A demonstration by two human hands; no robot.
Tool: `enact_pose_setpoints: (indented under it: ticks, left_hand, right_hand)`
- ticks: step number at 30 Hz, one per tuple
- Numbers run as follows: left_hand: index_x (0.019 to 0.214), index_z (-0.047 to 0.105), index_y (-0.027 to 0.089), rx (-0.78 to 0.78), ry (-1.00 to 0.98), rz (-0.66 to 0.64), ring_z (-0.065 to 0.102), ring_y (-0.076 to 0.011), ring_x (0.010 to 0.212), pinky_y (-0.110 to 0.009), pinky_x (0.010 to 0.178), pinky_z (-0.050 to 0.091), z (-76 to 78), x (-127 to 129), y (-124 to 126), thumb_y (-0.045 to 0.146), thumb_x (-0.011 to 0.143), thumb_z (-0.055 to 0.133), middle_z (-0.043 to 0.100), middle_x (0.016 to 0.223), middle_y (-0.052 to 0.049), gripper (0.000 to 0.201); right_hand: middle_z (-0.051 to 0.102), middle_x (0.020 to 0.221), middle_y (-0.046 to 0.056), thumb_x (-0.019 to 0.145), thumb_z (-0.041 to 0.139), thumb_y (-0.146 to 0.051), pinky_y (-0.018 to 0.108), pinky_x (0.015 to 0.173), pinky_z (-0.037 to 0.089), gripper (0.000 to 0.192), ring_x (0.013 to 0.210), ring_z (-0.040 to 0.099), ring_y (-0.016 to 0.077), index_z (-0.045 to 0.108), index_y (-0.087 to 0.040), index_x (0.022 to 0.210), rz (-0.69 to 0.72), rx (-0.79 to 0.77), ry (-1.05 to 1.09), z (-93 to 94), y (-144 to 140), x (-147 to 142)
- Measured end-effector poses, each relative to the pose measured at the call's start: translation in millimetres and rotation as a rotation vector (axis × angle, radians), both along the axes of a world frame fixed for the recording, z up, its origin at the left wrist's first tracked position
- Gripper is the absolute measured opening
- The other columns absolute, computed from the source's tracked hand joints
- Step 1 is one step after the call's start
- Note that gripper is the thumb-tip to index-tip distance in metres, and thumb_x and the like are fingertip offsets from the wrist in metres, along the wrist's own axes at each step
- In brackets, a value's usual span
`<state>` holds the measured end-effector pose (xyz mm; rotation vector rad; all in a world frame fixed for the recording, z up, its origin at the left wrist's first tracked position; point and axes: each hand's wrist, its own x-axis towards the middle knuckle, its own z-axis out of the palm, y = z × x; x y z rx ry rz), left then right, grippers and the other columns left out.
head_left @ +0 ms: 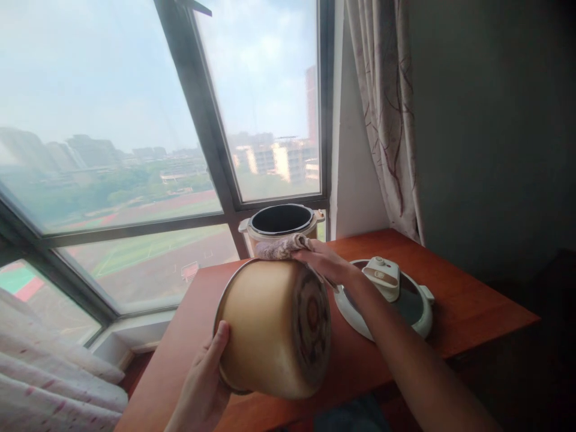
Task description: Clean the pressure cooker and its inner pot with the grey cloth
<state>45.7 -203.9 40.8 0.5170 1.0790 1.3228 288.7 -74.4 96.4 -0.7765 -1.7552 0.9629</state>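
A gold-coloured inner pot [261,324] is held on its side above the table, its stained round base turned to the right. My left hand [207,372] grips it by the rim at the left, thumb on the outer wall. On the upper side of the pot lies a patterned cloth [283,246], pressed there by my right hand [326,259]; its fingers are partly hidden by the cloth. Behind the pot stands the pressure cooker body [282,221], its dark inside visible. The cooker lid [420,318] with a white handle rests on the table, right of the pot and partly behind my right forearm.
The reddish-brown wooden table [472,300] has a corner at the right. A large window [270,102] with dark frames rises behind it. Patterned curtains [387,120] hang at the right, and a pale curtain [49,366] is at the lower left.
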Motion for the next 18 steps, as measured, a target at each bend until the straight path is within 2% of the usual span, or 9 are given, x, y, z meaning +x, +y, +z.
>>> enact_pose_setpoints:
  ticks: [4, 8, 13, 15, 18]
  left_hand:
    - [0.125, 0.066, 0.011, -0.016, 0.098, -0.006, 0.076, -0.0338, 0.083, -0.034, 0.060, 0.064, 3.2, 7, -1, 0.041, 0.077, 0.079, 0.079, 0.088, -0.015, 0.057]
    - [0.128, 0.064, 0.011, 0.009, 0.095, 0.022, 0.076, -0.0328, 0.087, -0.035, 0.066, 0.065, 4.4, 11, -1, 0.037, 0.084, 0.073, 0.079, 0.092, -0.015, 0.051]
    - [0.133, 0.061, 0.013, 0.003, 0.085, 0.056, 0.075, -0.0335, 0.093, -0.037, 0.075, 0.064, 4.6, 10, 1, 0.035, 0.082, 0.074, 0.079, 0.097, -0.013, 0.057]
    - [0.134, 0.060, 0.016, 0.022, 0.061, 0.084, 0.075, -0.0328, 0.095, -0.038, 0.080, 0.063, 4.5, 9, 4, 0.034, 0.082, 0.074, 0.079, 0.100, -0.011, 0.057]
    - [0.137, 0.058, 0.021, 0.067, 0.000, 0.121, 0.074, -0.0296, 0.100, -0.038, 0.088, 0.061, 1.6, 5, 11, 0.033, 0.087, 0.068, 0.077, 0.110, -0.009, 0.052]
  right_hand:
    - [0.074, 0.096, 0.000, 0.087, 0.056, -0.024, 0.030, 0.088, 0.049, 0.015, 0.092, 0.067, 0.0202, 0.071, -0.020, 0.086, 0.070, 0.344, -0.288, 20.6, -17, -13]
    - [0.070, 0.122, 0.005, 0.087, 0.057, -0.026, 0.036, 0.106, 0.042, 0.024, 0.117, 0.062, 0.0229, 0.071, -0.021, 0.106, -0.028, 0.576, -0.386, 23.2, -38, -25]
    - [0.059, 0.141, 0.005, 0.080, 0.062, -0.030, 0.050, 0.119, 0.026, 0.050, 0.136, 0.045, 0.0302, 0.062, -0.023, 0.129, -0.133, 0.612, -0.451, 12.4, -69, -34]
    - [0.050, 0.150, 0.004, 0.078, 0.062, -0.032, 0.055, 0.120, 0.021, 0.060, 0.143, 0.035, 0.0330, 0.056, -0.024, 0.137, -0.178, 0.599, -0.435, 1.4, -83, -39]
    - [0.028, 0.163, 0.006, 0.079, 0.060, -0.034, 0.056, 0.120, 0.022, 0.072, 0.150, 0.020, 0.0357, 0.043, -0.022, 0.148, -0.232, 0.584, -0.380, -24.7, -107, -47]
